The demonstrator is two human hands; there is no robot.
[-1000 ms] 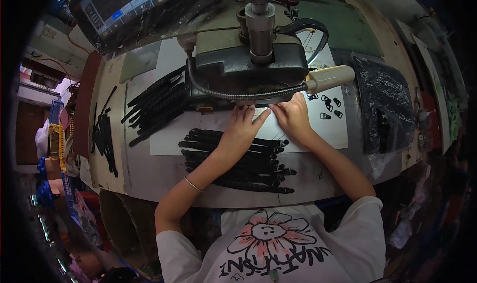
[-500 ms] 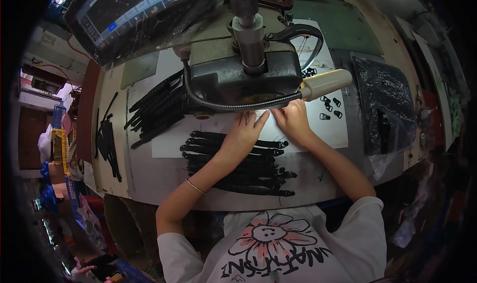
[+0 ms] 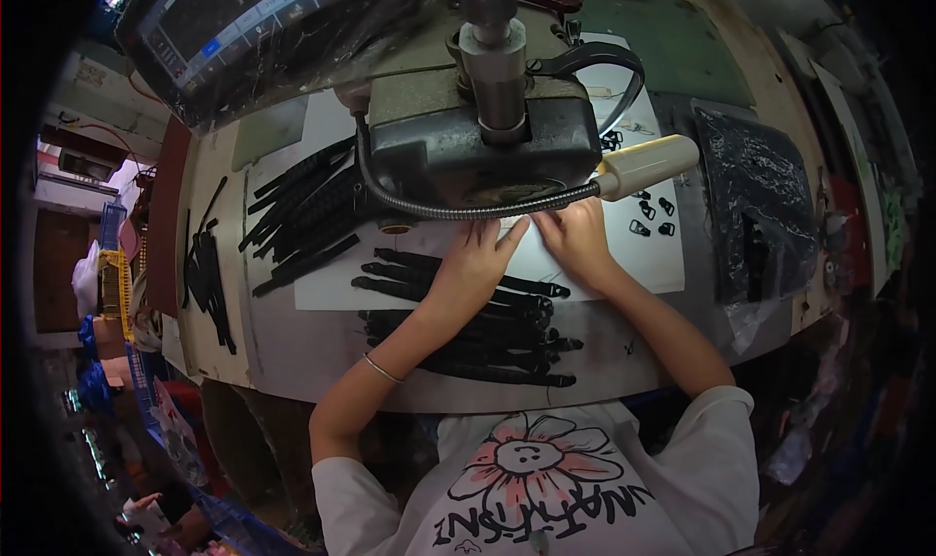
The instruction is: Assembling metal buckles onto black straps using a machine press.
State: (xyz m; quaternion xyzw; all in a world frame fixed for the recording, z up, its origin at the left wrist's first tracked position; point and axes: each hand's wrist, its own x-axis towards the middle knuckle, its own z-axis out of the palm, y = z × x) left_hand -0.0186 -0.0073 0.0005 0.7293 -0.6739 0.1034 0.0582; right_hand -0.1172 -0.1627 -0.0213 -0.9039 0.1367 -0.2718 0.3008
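Both my hands work close together under the head of a sewing machine (image 3: 487, 161), on the lit white work surface. My left hand (image 3: 473, 263), a bangle on its wrist, has its thumb and fingers drawn together, tips partly under the head. My right hand (image 3: 579, 242) reaches in from the other side with curled fingers, its thumb near the left one. Whatever is between the fingertips is hidden by the machine and too small to name. Beneath my left wrist and forearm lies a pile of black straps (image 3: 478, 341) with small fittings at their right ends.
More black straps (image 3: 307, 200) lie left of the machine, with thin black strips (image 3: 207, 288) farther left. Several small black buckles (image 3: 647, 210) sit to the right, before a clear plastic bag (image 3: 756, 205) of black items. A lamp (image 3: 648, 166) and a plastic-covered screen (image 3: 263, 39) stand above.
Both hands stay under the machine head with little movement. The topmost straps by my left wrist lie slightly higher at their left ends, apart from the pile. The whole view has shifted slightly.
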